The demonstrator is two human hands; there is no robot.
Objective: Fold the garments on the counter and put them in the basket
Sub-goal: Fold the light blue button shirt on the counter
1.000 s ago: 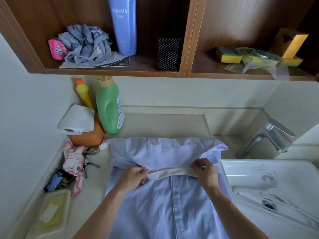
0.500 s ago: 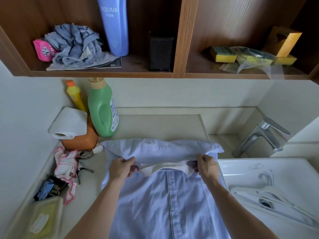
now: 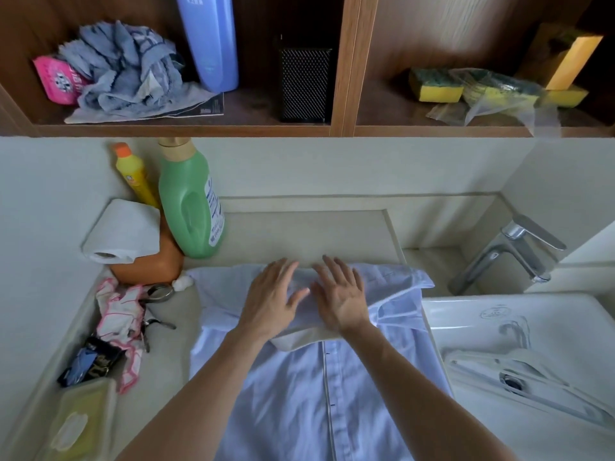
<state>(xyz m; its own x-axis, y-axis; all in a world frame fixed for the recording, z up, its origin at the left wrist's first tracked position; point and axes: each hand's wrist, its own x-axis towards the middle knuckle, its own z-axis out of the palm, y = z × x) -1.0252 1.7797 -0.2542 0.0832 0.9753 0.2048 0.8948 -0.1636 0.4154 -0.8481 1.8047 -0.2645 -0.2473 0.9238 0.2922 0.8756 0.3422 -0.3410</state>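
A pale blue button-up shirt [image 3: 299,387] lies on the beige counter [image 3: 299,234], its button strip running toward me and its far part folded over into a band. My left hand [image 3: 271,294] and my right hand [image 3: 339,294] lie flat side by side on that folded band, fingers straight and spread, pressing the cloth down. A white inner edge of the fold shows just below my wrists. No basket is in view.
A green bottle [image 3: 189,207], yellow bottle [image 3: 133,176], paper roll [image 3: 123,232] and orange container [image 3: 149,264] stand left of the shirt. A pink-edged cloth [image 3: 118,314], scissors and wipes box [image 3: 78,424] lie nearer. A sink [image 3: 519,331] with hangers and tap [image 3: 509,251] is right. Shelves hang overhead.
Both hands let go of the fold's edge, which they had pinched at either side, and moved inward and forward to lie flat together on the folded band.
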